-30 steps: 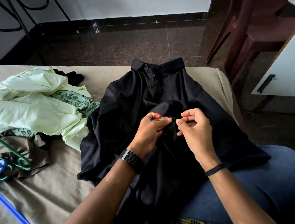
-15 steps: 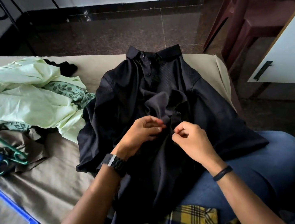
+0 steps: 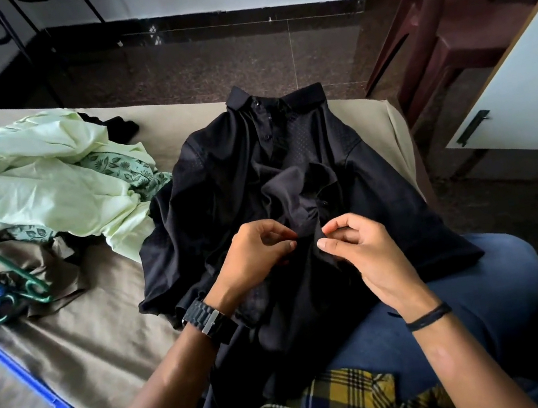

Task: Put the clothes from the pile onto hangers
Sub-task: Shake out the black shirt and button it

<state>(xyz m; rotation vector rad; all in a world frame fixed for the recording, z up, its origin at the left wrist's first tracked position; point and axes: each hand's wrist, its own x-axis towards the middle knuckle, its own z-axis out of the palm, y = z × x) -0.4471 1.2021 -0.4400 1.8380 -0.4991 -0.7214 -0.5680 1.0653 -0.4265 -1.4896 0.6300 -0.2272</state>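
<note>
A black button-up shirt (image 3: 224,189) lies spread across the bed and my lap, collar pointing away from me. My left hand (image 3: 254,257) pinches the shirt's left front edge at mid-chest. My right hand (image 3: 361,253) pinches the facing edge, fingertips a short gap from the left hand's. A pile of clothes (image 3: 37,188), mostly pale green fabric over a leaf-print piece and a brown one, sits to the left. A blue hanger (image 3: 16,384) and a green hanger (image 3: 11,271) lie at the left edge of the bed.
The bed (image 3: 108,347) has a tan sheet. A maroon plastic chair (image 3: 442,23) stands on the dark floor at the right, beside a white cabinet door (image 3: 528,91). A yellow plaid cloth (image 3: 323,407) lies by my lap. Black metal stand legs (image 3: 13,42) rise at the far left.
Both hands have slid down the shirt front toward me, still pinching the two edges. The view has tilted slightly downward.
</note>
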